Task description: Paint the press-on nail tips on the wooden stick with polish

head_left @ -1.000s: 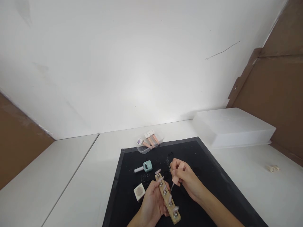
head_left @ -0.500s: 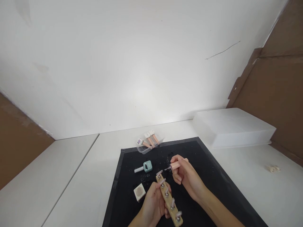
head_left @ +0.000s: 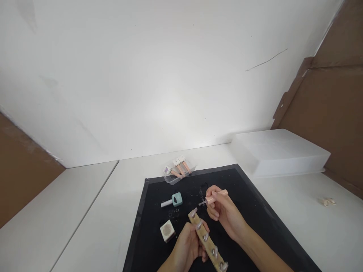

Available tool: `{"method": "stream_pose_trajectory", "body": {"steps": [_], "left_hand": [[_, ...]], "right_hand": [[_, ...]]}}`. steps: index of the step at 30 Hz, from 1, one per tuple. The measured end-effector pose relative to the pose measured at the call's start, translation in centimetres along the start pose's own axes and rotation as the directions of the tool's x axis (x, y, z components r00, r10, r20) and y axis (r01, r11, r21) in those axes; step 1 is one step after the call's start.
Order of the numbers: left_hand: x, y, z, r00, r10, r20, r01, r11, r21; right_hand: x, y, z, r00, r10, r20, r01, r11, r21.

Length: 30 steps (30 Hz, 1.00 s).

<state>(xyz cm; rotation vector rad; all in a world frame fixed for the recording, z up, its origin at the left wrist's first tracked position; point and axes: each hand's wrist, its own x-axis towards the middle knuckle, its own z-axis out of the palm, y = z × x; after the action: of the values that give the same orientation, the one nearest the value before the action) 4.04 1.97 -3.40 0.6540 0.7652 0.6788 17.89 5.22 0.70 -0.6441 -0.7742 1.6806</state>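
- head view: the left hand holds a wooden strip above the near part of the black mat, thumb at its left edge, fingertips showing past the right; this grip probably leaves the upper face free.
- five pale nail-like tips stand in a row on round metal mounts along the strip, spaced apart, perhaps so each can be reached singly.
- the right hand is closed around a pink-handled brush, pen-fashion, which seems to suit fine control; its bristle end points left, just beside the farthest tip, apparently not touching.
- the teal bottle and the pale block lie to the left, likely within reach yet clear of both hands.
- three pink-capped bottles share a clear tray at the mat's far edge, seemingly grouped to prevent rolling about the bench.
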Motion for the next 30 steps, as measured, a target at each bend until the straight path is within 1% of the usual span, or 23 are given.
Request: {"method": "stream_pose_trajectory", "body": {"steps": [4,7,12,15,18,23,27,30], "left_hand": [[0.05,-0.16,-0.03,1.000,0.026,-0.001,-0.026,1.000,-0.002],[0.11,-0.34,-0.12,0.999,0.042,0.018,-0.042,0.999,-0.018],[0.25,-0.40,-0.24,1.000,0.029,0.008,-0.029,0.999,-0.043],[0.23,-0.31,-0.21,1.000,0.027,0.001,-0.027,0.998,-0.055],[0.14,-0.15,-0.14,1.000,0.019,-0.010,-0.020,0.998,-0.052],[0.12,-0.07,-0.09,1.000,0.000,-0.026,-0.001,0.999,-0.048],[0.12,-0.29,-0.13,1.000,0.006,-0.012,-0.007,0.999,-0.053],[0.14,-0.43,-0.21,1.000,0.019,0.003,-0.019,0.998,-0.055]], "right_hand": [[-0.01,-0.08,0.07,0.999,-0.045,-0.010,0.045,0.999,0.001],[-0.04,-0.18,0.14,0.999,-0.043,0.011,0.043,0.999,0.006],[-0.20,-0.17,0.27,0.999,0.001,0.045,0.004,0.994,-0.110],[-0.30,-0.08,0.36,0.999,0.024,0.046,-0.016,0.985,-0.173],[-0.35,-0.01,0.39,0.999,0.018,0.037,-0.010,0.977,-0.213],[-0.32,0.16,0.26,0.998,0.009,0.065,0.011,0.953,-0.303],[-0.27,0.48,0.07,0.996,0.024,0.090,0.006,0.946,-0.323],[-0.27,0.57,0.02,0.996,0.024,0.084,0.004,0.950,-0.313]]}}
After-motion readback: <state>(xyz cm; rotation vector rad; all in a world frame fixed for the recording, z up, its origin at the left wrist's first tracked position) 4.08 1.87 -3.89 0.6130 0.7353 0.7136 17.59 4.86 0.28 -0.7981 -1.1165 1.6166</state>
